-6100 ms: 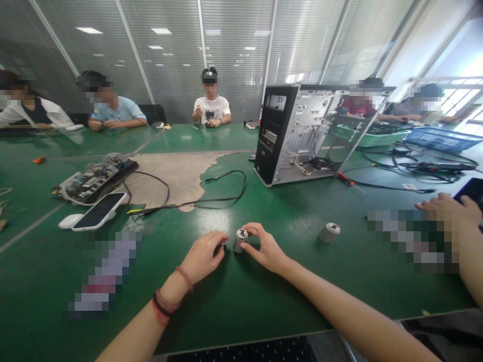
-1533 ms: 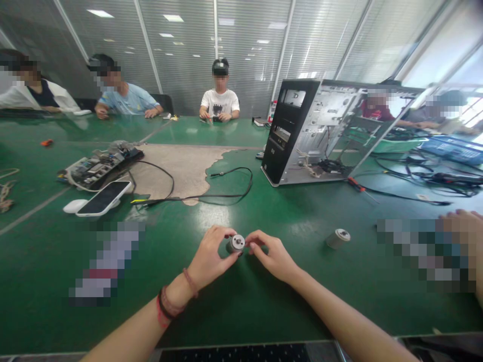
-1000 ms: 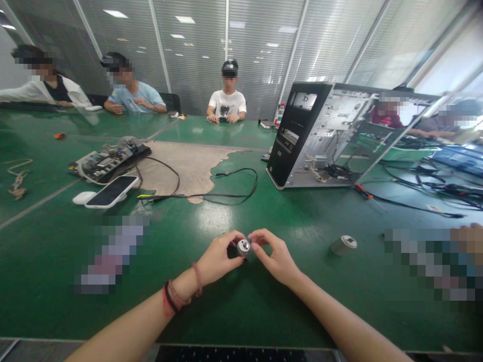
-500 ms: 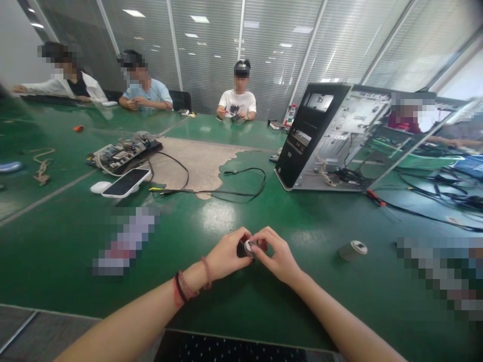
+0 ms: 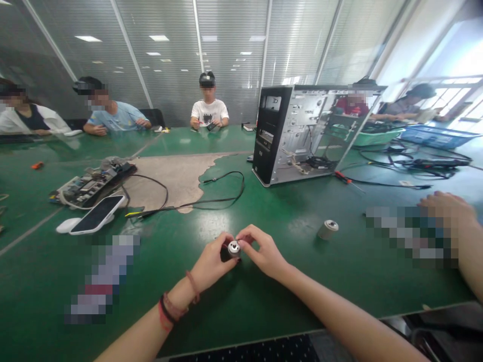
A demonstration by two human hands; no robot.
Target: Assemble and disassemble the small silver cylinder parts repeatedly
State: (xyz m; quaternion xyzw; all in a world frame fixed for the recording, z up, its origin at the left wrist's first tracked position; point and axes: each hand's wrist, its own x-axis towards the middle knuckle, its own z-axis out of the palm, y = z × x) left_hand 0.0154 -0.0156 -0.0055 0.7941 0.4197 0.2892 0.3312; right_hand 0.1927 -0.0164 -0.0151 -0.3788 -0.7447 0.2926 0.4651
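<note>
Metal cylinder [image 5: 234, 248] partly behind fingers [image 5: 224, 238]

The flat bench top [image 5: 287, 296] is glossy green, with a ragged beige patch [image 5: 171, 173] toward its far edge; nearer the near edge, a small silver-grey metal cylinder [image 5: 234, 248] has dark marks on its pale top; thin brown, black and red bracelets [image 5: 168, 307]; upright rectangular computer case [image 5: 269, 136], black front, silver-grey inside; beyond the near edge, black cloth [image 5: 260, 351] patterned with white dots; at the far edge, a white T-shirt [image 5: 210, 111], dark print.
</note>
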